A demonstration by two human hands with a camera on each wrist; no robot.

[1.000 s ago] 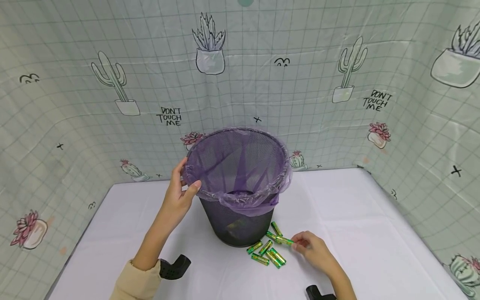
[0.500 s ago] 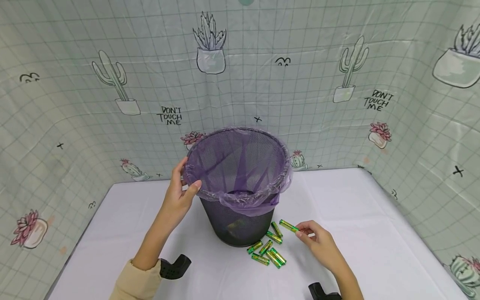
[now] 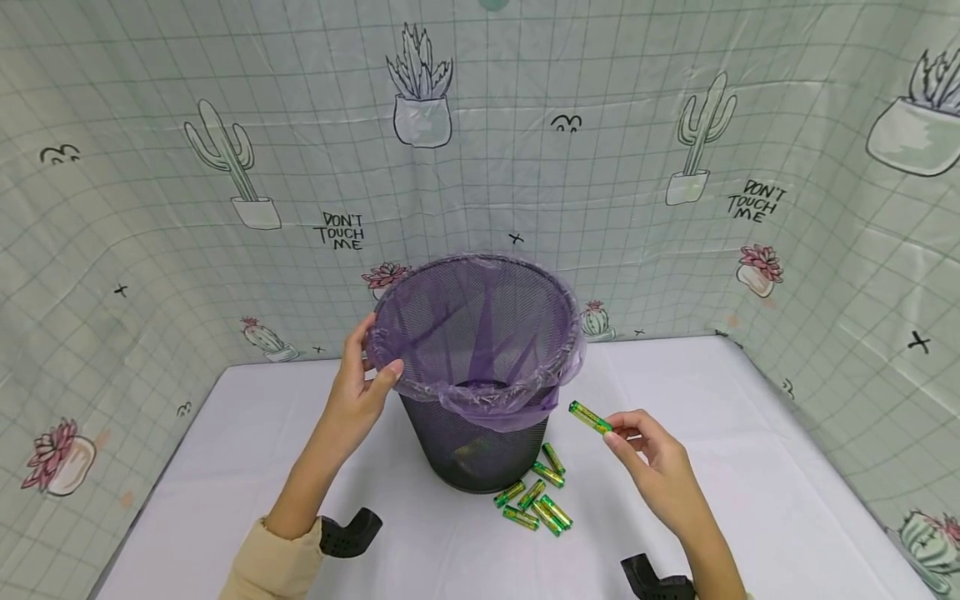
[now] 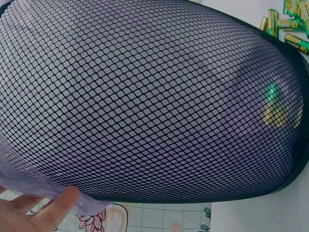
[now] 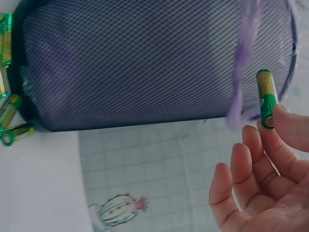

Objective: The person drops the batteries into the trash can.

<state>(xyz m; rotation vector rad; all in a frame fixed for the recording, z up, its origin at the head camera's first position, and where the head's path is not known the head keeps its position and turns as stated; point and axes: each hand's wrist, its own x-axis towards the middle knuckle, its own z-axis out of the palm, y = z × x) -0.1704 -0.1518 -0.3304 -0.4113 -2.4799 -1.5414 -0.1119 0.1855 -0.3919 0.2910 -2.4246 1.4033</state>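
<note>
Head view: a bin (image 3: 465, 446) with a purple bag (image 3: 498, 414) is standing mouth-open, the back edge of the table (image 3: 645, 387) running behind; the left hand (image 3: 363, 387) is gripping its rim (image 3: 560, 287); the right hand (image 3: 656, 467) is pinching a battery (image 3: 590, 417) just outside, loose batteries (image 3: 532, 494) lying by the base. Left wrist: something green and yellow (image 4: 274, 113) is showing through the side. Right wrist: the battery is projecting past the thumb (image 5: 294, 126).

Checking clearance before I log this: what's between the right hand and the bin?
In the head view, the battery the right hand pinches; beyond its tip, white cloth, then the bin.
</note>
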